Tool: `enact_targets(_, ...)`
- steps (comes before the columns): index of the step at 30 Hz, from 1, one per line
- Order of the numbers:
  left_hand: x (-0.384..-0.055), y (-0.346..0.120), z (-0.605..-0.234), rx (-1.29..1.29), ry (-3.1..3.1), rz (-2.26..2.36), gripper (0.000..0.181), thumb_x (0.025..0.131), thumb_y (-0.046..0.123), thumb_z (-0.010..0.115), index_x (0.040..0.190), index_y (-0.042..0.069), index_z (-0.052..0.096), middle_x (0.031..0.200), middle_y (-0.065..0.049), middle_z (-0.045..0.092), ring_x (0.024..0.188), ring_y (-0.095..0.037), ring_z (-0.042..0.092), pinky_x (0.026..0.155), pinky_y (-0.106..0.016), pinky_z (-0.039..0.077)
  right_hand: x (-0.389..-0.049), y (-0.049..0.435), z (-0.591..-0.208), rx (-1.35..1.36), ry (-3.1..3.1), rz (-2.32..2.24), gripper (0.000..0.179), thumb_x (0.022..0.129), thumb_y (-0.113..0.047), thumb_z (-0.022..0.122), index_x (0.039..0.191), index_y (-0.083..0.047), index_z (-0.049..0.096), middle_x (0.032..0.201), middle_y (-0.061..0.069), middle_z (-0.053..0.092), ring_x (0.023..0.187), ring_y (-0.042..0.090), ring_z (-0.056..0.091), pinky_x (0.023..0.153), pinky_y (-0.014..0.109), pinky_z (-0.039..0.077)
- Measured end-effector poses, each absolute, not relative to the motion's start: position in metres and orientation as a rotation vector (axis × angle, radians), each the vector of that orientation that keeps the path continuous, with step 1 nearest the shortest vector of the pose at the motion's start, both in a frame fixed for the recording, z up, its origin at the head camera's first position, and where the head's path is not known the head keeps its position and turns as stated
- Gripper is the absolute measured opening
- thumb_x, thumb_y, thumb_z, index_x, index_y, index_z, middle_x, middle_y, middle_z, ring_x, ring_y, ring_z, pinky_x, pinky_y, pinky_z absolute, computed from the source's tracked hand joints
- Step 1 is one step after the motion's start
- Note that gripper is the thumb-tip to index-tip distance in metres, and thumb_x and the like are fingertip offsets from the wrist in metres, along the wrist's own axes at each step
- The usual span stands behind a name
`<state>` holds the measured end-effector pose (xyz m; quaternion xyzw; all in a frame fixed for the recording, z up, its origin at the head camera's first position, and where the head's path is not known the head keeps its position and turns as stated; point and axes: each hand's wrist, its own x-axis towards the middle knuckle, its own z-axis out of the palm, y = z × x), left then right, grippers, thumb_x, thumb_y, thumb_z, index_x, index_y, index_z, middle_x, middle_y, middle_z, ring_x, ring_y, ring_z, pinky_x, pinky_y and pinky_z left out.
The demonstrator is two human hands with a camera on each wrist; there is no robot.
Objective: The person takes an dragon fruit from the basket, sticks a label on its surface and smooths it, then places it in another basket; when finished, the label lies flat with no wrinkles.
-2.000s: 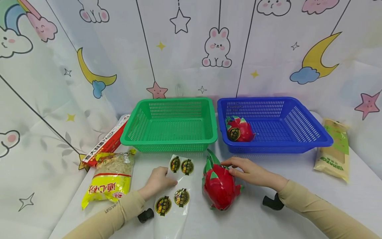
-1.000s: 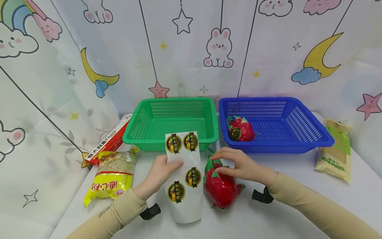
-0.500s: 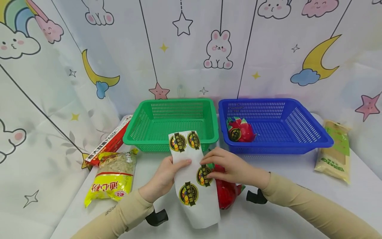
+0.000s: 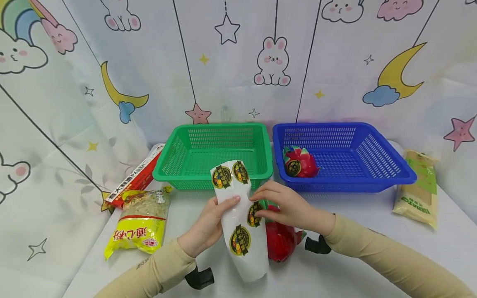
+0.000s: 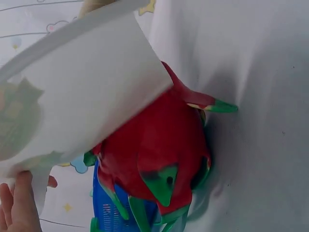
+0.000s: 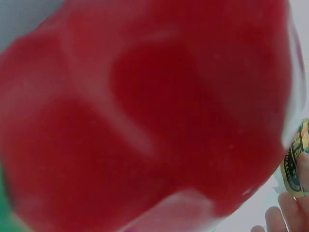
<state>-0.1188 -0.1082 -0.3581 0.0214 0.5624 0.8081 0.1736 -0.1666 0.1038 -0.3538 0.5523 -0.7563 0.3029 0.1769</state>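
Observation:
My left hand (image 4: 205, 227) grips a white sheet of stickers (image 4: 235, 213), thumb on its face, holding it raised and bent. Round black-and-gold labels with fruit pictures are on the sheet. At its right edge, my right hand (image 4: 288, 209) pinches a label (image 4: 254, 214) between thumb and fingers. Behind the sheet, a large red dragon fruit (image 4: 282, 244) with green-tipped scales lies on the table, partly covered by the sheet. In the left wrist view the sheet (image 5: 91, 87) overlaps the dragon fruit (image 5: 154, 140). The dragon fruit (image 6: 164, 96) fills most of the right wrist view.
A green basket (image 4: 212, 184) stands behind the hands. Beside it, a blue basket (image 4: 346, 186) contains another dragon fruit (image 4: 306, 162) bearing a label. To the left lie a yellow pasta bag (image 4: 136, 227) and a red pasta box (image 4: 139, 174). A beige-green packet (image 4: 419, 190) lies far right.
My left hand has lifted the sticker sheet and moved it right, over the dragon fruit. My right hand has left the fruit and come to the sheet's right edge, where it pinches a label.

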Motion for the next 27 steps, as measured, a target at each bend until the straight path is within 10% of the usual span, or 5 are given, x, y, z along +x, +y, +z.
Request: enact_targets(27, -0.1223, -0.1092, -0.3664, -0.069, 1.491, 2.276, 0.051, 0.096, 0.037, 0.037, 0.136, 0.009, 0.025, 0.124, -0.002, 0.046, 0.108, -0.008, 0.050, 0.097, -0.027, 0.038, -0.1696, 0.0959, -0.3564, 1.533, -2.064, 0.874, 0.036, 0.066, -0.008, 0.082, 0.098, -0.010, 0.065, 0.094, 0.000, 0.062, 0.090, 0.011, 0.060, 0.078, 0.017, 0.051)
